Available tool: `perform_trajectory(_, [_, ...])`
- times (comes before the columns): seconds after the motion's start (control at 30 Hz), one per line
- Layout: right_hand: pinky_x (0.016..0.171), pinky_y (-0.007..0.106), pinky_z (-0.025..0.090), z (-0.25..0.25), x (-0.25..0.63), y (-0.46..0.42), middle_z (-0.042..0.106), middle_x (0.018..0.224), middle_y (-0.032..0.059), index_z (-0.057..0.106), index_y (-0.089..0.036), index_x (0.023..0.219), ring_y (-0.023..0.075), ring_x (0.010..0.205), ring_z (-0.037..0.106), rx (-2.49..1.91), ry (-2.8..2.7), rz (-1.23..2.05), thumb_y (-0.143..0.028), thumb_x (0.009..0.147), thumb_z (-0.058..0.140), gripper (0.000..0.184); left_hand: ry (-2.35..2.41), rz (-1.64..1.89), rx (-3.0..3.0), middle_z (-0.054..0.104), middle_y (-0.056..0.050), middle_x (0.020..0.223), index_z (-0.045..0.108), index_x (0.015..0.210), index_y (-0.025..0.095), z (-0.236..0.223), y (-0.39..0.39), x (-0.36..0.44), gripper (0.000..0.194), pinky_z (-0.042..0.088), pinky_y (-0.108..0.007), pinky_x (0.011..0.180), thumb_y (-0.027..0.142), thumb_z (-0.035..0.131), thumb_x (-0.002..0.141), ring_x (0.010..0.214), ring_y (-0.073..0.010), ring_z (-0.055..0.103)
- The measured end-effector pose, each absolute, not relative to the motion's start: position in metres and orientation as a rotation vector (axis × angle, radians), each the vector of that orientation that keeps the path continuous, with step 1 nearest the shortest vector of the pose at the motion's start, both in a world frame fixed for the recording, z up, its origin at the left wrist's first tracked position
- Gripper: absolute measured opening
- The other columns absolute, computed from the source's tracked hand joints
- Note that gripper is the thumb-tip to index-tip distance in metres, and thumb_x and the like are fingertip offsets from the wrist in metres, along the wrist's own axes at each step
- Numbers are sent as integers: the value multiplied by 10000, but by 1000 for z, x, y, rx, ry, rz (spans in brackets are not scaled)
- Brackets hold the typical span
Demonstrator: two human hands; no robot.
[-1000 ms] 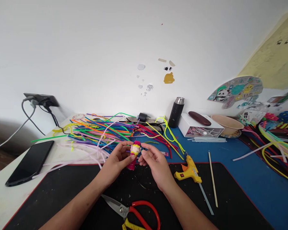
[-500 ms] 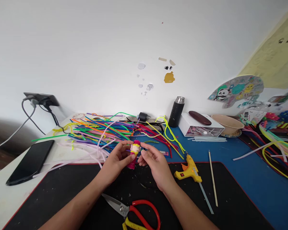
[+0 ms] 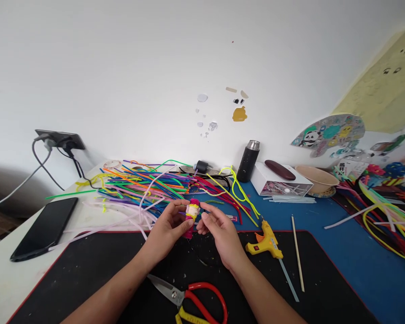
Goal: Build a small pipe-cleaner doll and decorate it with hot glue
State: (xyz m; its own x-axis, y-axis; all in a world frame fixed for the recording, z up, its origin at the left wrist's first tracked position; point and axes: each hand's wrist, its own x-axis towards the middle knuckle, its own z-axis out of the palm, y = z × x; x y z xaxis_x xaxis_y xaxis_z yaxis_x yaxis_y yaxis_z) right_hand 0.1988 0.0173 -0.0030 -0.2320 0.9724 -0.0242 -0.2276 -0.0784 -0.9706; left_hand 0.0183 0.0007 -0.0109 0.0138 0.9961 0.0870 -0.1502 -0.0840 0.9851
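A black mat [image 3: 87, 261] spreads beneath the hands, with scissors [image 3: 175, 296] on their near side and a glue gun [image 3: 267, 245] to their right. The left hand [image 3: 170, 227] pinches the figure [image 3: 192, 209] between thumb and fingers; the right hand [image 3: 222, 234] sits apart from the left, loosely curled, its index fingertip by the figure's upper end, contact unclear. The figure, between the hands, looks light, soft and grippy, probably easily squashed; its lower body, under the yellow band [image 3: 191, 216], seems the safest hold.
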Motion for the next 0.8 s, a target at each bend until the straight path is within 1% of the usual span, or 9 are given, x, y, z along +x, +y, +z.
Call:
perform_trajectory(0.1, [710, 344, 514, -5, 199, 18, 755, 750, 31, 749, -177, 1313, 188, 682, 665, -950, -1168, 1504, -627, 837, 839, 662, 1043, 1347, 1180, 712, -51, 1164, 649, 1212, 255, -13, 1, 18, 456, 553, -346, 844, 376, 866, 830, 911, -202, 689])
perform_trajectory(0.23, [713, 342, 514, -7, 198, 18, 747, 742, 23, 757, -180, 1292, 186, 683, 658, -954, -1148, 1478, -610, 848, 834, 623, 1040, 1354, 1189, 705, -50, 1181, 638, 1205, 257, -14, 4, 15, 445, 559, -345, 847, 382, 858, 839, 918, -196, 693])
perform_trajectory(0.37, [700, 334, 514, -10, 195, 20, 738, 730, 18, 769, -185, 1235, 183, 669, 653, -974, -1132, 1421, -609, 850, 820, 575, 1062, 1354, 1170, 714, -48, 1137, 613, 1218, 250, -15, 8, 13, 524, 563, -349, 836, 436, 879, 806, 900, -202, 702])
perform_trajectory(0.47, [656, 318, 495, -12, 193, 22, 708, 682, 6, 796, -188, 1125, 174, 629, 617, -1011, -1121, 1353, -628, 823, 819, 534, 1069, 1362, 1116, 717, -42, 1116, 601, 1212, 254, -14, 10, 11, 604, 575, -370, 843, 486, 909, 748, 900, -216, 711])
perform_trajectory(0.57, [624, 307, 475, -10, 194, 22, 681, 656, -4, 801, -187, 1041, 162, 594, 588, -1046, -1120, 1312, -649, 820, 802, 512, 1082, 1367, 1094, 721, -43, 1120, 610, 1211, 266, -13, 10, 10, 631, 582, -396, 884, 521, 918, 722, 935, -232, 717])
perform_trajectory(0.7, [579, 287, 444, -3, 206, 10, 683, 661, 0, 793, -178, 1031, 144, 560, 565, -1113, -1148, 1303, -662, 839, 773, 521, 1064, 1375, 1102, 720, -51, 1119, 619, 1224, 256, -10, 9, 10, 655, 569, -412, 935, 539, 924, 718, 970, -241, 711])
perform_trajectory(0.8, [493, 255, 379, 1, 228, -7, 663, 638, -15, 764, -155, 1071, 115, 479, 511, -1213, -1188, 1310, -689, 852, 741, 578, 1055, 1371, 1109, 717, -64, 1144, 611, 1258, 247, -7, 8, 9, 682, 555, -422, 977, 548, 919, 730, 1011, -245, 705])
